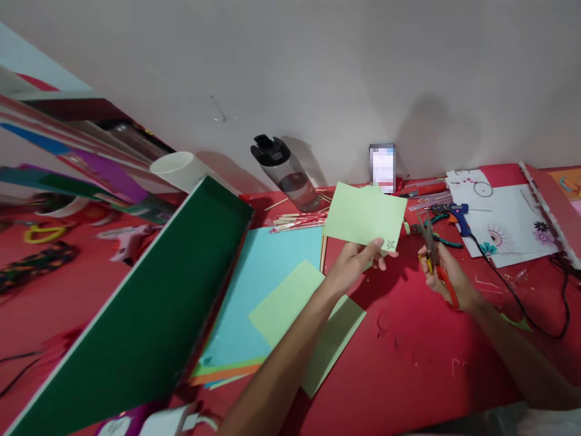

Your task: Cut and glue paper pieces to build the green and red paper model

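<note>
Nearest, a white plug [164, 422] lies at the bottom edge, left of centre. Beyond it, 1 green sheet [285, 301] lies partly under the left forearm, overlapping a blue sheet [256, 260] beside the tilted green board [149, 303]. The right hand [445, 274] has its fingers wrapped around the handles of the scissors [436, 257], blades pointing away; whether the 2 blades meet, I cannot tell. The left hand [356, 263] pinches the green card [365, 212] by its lower edge, raised above the red table [399, 375], with 1 small star drawn at its near right corner. Farther, sticks [299, 221], a glue gun [460, 215], a bottle [293, 181] and, at the wall, a phone [382, 169].
</note>
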The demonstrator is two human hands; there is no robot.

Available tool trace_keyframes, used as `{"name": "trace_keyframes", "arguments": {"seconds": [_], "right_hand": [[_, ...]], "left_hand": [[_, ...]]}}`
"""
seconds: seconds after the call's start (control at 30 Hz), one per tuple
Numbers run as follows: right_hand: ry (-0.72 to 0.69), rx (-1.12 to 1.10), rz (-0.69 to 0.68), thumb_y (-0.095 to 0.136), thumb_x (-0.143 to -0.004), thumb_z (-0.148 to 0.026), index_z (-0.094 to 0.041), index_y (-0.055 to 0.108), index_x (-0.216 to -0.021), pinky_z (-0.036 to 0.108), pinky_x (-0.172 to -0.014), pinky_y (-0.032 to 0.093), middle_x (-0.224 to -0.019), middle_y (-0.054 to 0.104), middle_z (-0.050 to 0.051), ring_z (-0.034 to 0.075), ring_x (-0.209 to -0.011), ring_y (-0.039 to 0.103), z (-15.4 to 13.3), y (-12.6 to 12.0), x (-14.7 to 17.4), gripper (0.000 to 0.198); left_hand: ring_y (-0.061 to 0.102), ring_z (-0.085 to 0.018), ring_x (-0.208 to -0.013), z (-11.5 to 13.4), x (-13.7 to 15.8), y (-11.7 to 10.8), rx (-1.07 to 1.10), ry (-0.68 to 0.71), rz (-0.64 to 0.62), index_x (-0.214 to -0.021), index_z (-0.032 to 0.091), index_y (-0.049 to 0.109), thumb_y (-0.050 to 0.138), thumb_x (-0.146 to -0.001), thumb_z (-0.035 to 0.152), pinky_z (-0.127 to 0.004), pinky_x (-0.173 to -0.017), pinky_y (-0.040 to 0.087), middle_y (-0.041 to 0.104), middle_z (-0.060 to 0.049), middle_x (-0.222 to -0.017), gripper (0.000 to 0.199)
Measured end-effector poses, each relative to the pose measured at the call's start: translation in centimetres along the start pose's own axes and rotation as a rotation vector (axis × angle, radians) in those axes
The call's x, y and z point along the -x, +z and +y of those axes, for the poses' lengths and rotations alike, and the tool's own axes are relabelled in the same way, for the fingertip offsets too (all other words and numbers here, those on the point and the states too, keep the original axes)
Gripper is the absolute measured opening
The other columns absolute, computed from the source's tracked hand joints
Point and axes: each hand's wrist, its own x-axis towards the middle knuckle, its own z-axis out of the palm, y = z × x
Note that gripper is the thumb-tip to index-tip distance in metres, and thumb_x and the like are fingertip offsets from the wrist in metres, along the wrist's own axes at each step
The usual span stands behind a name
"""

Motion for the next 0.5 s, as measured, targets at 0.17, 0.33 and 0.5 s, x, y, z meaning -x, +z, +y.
{"name": "trace_keyframes", "arguments": {"seconds": [0.17, 0.33, 0.5], "right_hand": [[0.074, 0.173, -0.108, 0.068, -0.094, -0.066, -0.027, 0.054, -0.126, 0.029, -0.065, 0.044, -0.094, 0.057, 0.001, 0.017, -0.073, 0.053, -1.0, 0.2, 0.2, 0.052], [0.107, 0.273, -0.096, 0.062, -0.093, -0.073, -0.025, 0.055, -0.120, 0.029, -0.061, 0.038, -0.083, 0.056, -0.001, 0.017, -0.067, 0.048, -1.4, 0.2, 0.3, 0.056], [0.128, 0.254, -0.137, 0.062, -0.096, -0.070, -0.024, 0.055, -0.115, 0.028, -0.062, 0.036, -0.081, 0.056, -0.002, 0.015, -0.067, 0.047, -2.0, 0.4, 0.1, 0.051]], "left_hand": [[0.061, -0.019, -0.069, 0.3, 0.3, 0.6, -0.089, -0.035, 0.074, -0.065, 0.019, 0.073, 0.052, -0.095, 0.071, -0.030, -0.067, 0.049, 0.074, -0.009, -0.070, 0.064], [0.068, -0.022, -0.075, 0.6, 0.5, 1.0, -0.144, 0.004, 0.171, -0.081, 0.019, 0.080, 0.049, -0.096, 0.071, -0.033, -0.076, 0.054, 0.075, -0.007, -0.070, 0.062], [0.069, -0.023, -0.078, 0.6, 0.5, 0.8, -0.193, -0.004, 0.187, -0.087, 0.020, 0.083, 0.049, -0.096, 0.069, -0.032, -0.078, 0.054, 0.077, -0.008, -0.073, 0.061]]}}
